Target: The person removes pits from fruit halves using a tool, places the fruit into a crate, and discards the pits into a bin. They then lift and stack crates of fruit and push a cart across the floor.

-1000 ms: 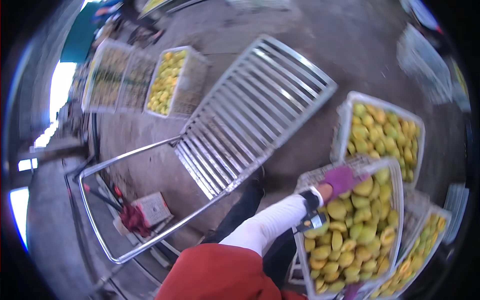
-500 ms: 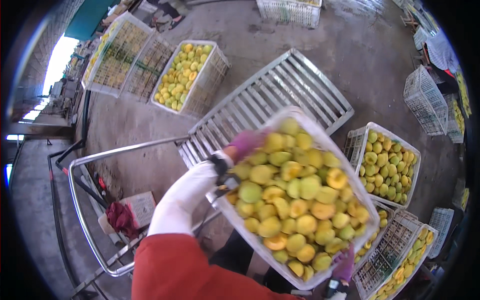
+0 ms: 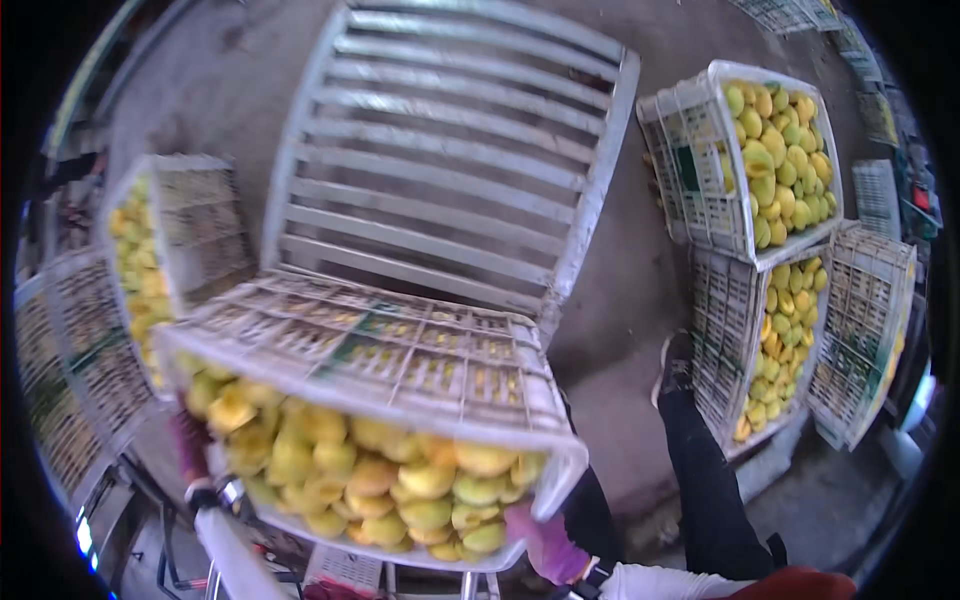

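Note:
A white plastic crate [image 3: 430,365] full of yellow-green fruit [image 3: 370,475], some of it halved with orange hollows, is between my two hands in front of me. My left hand [image 3: 190,440], in a purple glove, holds the crate's left end, its fingers partly hidden by the crate. At the near right corner my right hand [image 3: 548,548], also purple-gloved, grips the rim. The crate's slatted side faces the near end of a metal platform with slats [image 3: 430,185]. Whether the crate rests on the platform, I cannot tell.
On the right, one fruit crate [image 3: 745,160] is stacked on another [image 3: 725,335], with a further crate [image 3: 860,325] beside them. More crates [image 3: 200,220] of fruit stand at the left. My leg [image 3: 705,480] is near the right stack.
My view has swung round with the crate. The crate has turned from open top facing me to its side facing the platform, and come lower left in view. Both hands still hold it.

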Tool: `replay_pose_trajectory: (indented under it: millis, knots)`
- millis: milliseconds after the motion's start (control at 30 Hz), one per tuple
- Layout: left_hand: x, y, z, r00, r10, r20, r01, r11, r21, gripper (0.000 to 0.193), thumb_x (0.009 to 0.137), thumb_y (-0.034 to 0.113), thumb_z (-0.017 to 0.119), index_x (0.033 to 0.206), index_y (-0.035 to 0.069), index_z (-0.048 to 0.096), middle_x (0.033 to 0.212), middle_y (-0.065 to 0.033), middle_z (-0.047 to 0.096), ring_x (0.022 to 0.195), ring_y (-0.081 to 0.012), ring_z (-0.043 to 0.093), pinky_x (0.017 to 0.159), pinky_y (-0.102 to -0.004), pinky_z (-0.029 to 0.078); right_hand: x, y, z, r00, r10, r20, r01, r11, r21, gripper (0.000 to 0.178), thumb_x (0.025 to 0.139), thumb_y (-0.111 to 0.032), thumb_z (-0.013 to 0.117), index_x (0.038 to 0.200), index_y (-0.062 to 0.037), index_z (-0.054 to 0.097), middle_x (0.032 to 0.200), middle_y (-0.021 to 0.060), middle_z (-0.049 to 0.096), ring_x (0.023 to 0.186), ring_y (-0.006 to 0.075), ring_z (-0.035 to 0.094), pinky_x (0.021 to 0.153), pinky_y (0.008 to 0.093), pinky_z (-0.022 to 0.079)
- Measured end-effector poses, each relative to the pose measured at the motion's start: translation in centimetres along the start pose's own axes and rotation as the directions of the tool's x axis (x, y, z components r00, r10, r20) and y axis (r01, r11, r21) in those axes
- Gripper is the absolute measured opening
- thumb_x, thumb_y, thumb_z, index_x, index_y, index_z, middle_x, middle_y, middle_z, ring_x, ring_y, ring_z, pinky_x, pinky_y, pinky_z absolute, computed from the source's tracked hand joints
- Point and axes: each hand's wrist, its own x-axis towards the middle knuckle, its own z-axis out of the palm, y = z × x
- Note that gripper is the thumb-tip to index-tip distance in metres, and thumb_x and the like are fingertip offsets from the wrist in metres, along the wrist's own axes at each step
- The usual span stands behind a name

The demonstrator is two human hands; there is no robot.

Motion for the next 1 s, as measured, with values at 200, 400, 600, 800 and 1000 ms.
replay_pose_trajectory:
  millis: [200,400,600,800,1000]
  knots:
    - [0.6,-4.6,-7.6,0.986,0.136,0.099,-0.165,0.893,0.419,0.051,0.099,0.034,0.039,0.135,-0.002,0.041,0.112,-0.0083,0.055,0.092,-0.0096,0.054,0.074,-0.0261,0.046,-0.5,5.5,0.5,0.984,0.177,0.024,-0.178,0.965,0.192,0.016,0.086,-0.014,0.060,0.073,-0.0105,0.051,0.065,-0.0047,0.046,0.061,0.0072,0.045,0.055,0.0242,0.035]
    - [2.9,-3.2,-2.5,0.951,0.120,-0.286,0.044,0.861,0.507,0.046,0.095,0.042,0.046,0.086,0.002,0.067,0.047,0.0012,0.041,0.039,-0.0082,0.033,0.038,-0.0280,0.026,0.4,2.5,2.2,0.985,0.085,0.151,-0.090,0.996,0.027,0.014,0.086,-0.015,0.061,0.074,-0.0085,0.056,0.067,-0.0004,0.054,0.064,0.0108,0.053,0.063,0.0262,0.043]
    - [4.6,-4.2,-0.5,0.951,0.038,-0.306,0.141,0.829,0.541,0.070,0.080,0.072,0.046,0.056,0.007,0.054,0.045,-0.0041,0.044,0.038,-0.0180,0.046,0.036,-0.0344,0.038,-0.4,3.1,0.4,0.992,0.094,0.089,-0.102,0.991,0.085,0.023,0.088,-0.024,0.058,0.071,-0.0109,0.049,0.065,-0.0015,0.046,0.060,0.0116,0.045,0.063,0.0277,0.039]
    - [3.4,-1.8,0.3,0.951,0.269,-0.151,0.009,0.464,0.886,0.042,0.090,0.043,0.050,0.125,0.020,0.055,0.073,-0.0213,0.063,0.065,-0.0371,0.061,0.061,-0.0447,0.047,-0.2,1.6,0.0,0.955,0.008,0.296,-0.058,0.985,0.162,0.022,0.086,-0.017,0.055,0.068,-0.0118,0.043,0.061,0.0003,0.045,0.059,0.0153,0.047,0.063,0.0303,0.042]
    - [0.0,2.1,-3.6,0.636,0.768,-0.070,-0.095,0.169,0.981,0.066,0.089,0.047,0.053,0.132,-0.002,0.042,0.133,-0.0231,0.045,0.125,-0.0362,0.040,0.104,-0.0415,0.032,-1.0,-0.9,1.5,0.830,0.021,0.558,0.228,0.899,-0.374,0.023,0.090,-0.024,0.054,0.083,-0.0035,0.062,0.077,0.0054,0.061,0.078,0.0155,0.058,0.075,0.0299,0.046]
